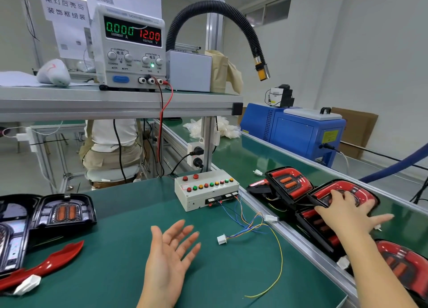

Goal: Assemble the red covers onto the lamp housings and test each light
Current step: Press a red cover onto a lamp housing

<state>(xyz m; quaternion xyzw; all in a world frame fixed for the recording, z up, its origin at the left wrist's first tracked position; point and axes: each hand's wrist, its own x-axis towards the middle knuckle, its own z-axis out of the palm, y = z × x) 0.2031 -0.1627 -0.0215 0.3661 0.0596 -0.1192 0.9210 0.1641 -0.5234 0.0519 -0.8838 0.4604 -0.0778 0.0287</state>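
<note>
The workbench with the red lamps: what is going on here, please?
A person works at a green bench. The right hand lies flat, fingers spread, on a red-covered lamp on the conveyor belt. The left hand is open above the bench and holds nothing. The white connector of the test box lies unplugged on the bench, and the power supply reads zero current. At the left an uncovered housing and a loose red cover lie.

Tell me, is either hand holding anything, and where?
Nothing is held. The left hand hovers open and empty; the right hand rests, fingers spread, on top of a red-covered lamp.
</note>
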